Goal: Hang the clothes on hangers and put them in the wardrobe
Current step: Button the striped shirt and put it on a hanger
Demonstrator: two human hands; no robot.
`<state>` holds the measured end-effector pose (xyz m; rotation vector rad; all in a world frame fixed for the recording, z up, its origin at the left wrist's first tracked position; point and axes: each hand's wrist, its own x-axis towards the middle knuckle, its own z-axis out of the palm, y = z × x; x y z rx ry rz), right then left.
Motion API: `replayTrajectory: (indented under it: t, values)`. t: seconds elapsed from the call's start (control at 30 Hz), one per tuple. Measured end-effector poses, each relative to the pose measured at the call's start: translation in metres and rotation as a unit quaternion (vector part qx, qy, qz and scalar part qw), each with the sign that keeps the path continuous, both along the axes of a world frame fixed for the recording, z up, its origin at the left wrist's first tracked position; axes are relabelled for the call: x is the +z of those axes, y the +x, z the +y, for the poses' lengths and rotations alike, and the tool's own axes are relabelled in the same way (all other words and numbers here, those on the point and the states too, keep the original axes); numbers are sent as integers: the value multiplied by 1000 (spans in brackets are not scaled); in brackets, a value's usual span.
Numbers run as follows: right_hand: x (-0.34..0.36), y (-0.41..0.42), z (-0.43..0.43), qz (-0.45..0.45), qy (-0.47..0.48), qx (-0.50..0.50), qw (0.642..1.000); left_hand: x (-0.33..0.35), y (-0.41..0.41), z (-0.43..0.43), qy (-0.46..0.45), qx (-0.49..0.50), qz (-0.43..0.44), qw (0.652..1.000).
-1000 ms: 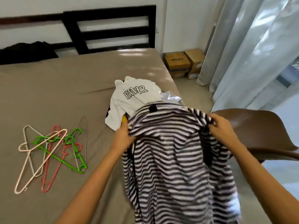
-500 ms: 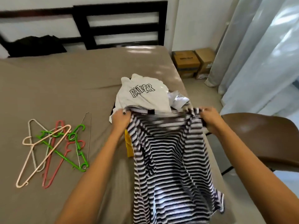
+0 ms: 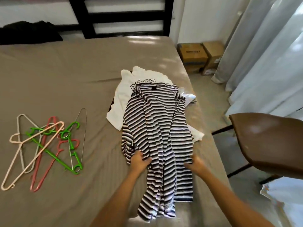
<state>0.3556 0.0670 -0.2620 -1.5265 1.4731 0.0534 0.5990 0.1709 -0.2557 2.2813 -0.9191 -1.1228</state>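
Striped shirt [image 3: 157,136] is seen as soft knitted cloth, matt and creased. White T-shirt [image 3: 121,99]: smooth matt cloth, printed. Bed sheet [image 3: 65,79]: taupe cloth, faint sheen noted. Coloured hangers [image 3: 54,154]: smooth plastic, slightly glossy. Wire hanger [image 3: 84,128]: thin bare metal. Chair seat [image 3: 268,145]: brown, smooth, glossy. Boxes [image 3: 193,54]: matt cardboard. Curtains [image 3: 262,63]: thin pale cloth.

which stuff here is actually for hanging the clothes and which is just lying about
For the job: striped top, white printed t-shirt under it, pile of hangers, left hand and right hand on the top.
Just lying about: cardboard boxes, brown chair, curtains.
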Motion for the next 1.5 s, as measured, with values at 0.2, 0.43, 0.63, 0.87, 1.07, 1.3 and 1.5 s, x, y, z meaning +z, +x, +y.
replayTrajectory:
  t: [0.2,0.43,0.63,0.87,1.07,1.3,1.5]
  values:
    - [-23,21,41,34,-14,-75,996,-32,-51,14,42,7,68,997]
    - [-27,26,51,97,-15,-143,985,-33,-64,17,16,47,57,997]
    - [-25,0,59,50,-26,-192,980,-29,-60,53,-50,168,81,981]
    - [-2,-27,88,68,-173,-341,921,-24,-60,80,-96,162,-48,981]
    - [-23,-27,118,194,-267,47,943,-27,-79,89,64,-131,-221,964]
    - [-48,-7,124,213,-114,153,958,-45,-106,86,136,-123,-115,976]
    - [-38,-45,122,93,-135,55,985,-43,-113,97,-91,32,-74,993]
